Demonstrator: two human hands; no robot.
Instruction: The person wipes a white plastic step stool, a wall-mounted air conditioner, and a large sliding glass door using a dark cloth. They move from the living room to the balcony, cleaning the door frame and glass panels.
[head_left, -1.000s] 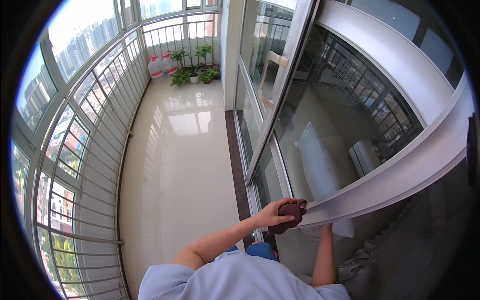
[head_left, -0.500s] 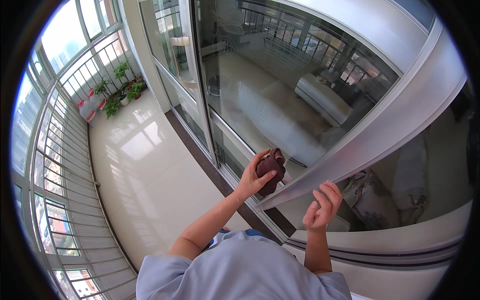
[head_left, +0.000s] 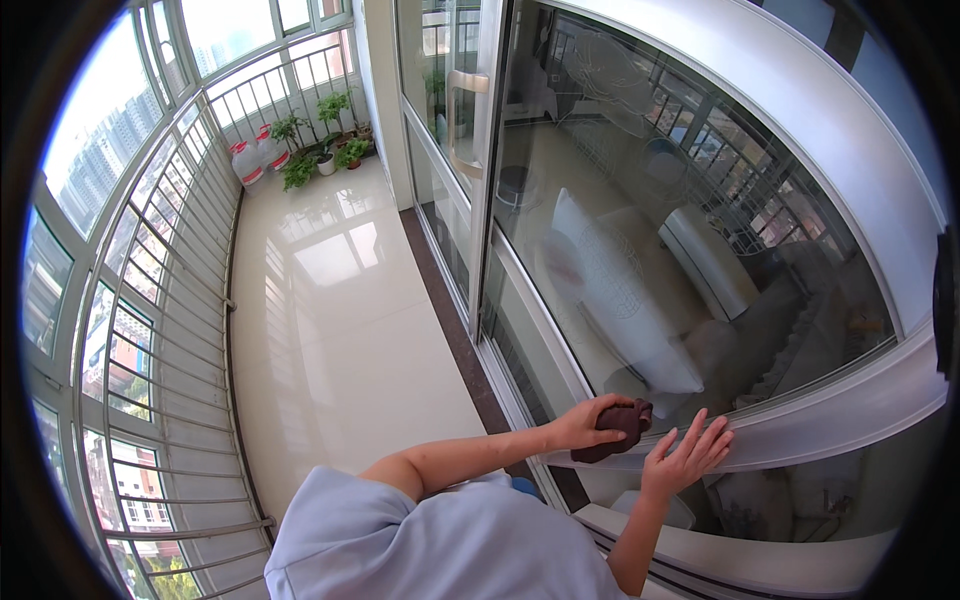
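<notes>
A folded dark maroon cloth [head_left: 622, 428] is gripped in my left hand [head_left: 588, 424], close to the lower frame of a sliding glass door [head_left: 690, 250]. Whether the cloth touches the glass or the frame, I cannot tell. My right hand [head_left: 686, 456] is beside it with fingers stretched out and nothing in them. That hand is in front of the silver door frame [head_left: 830, 428]; contact with it is not plain. Through the glass, furniture and reflections show together.
A curved metal railing [head_left: 175, 400] runs along the windows at left. Potted plants [head_left: 327, 160] and large clear bottles [head_left: 246, 165] stand at the far end of the tiled floor [head_left: 345, 330]. A vertical handle [head_left: 460, 120] juts from the door's left side.
The view has swung left, so the scene sits further right in it. My left hand has moved right with the cloth, nearer my right hand. My right hand's curled fingers have straightened.
</notes>
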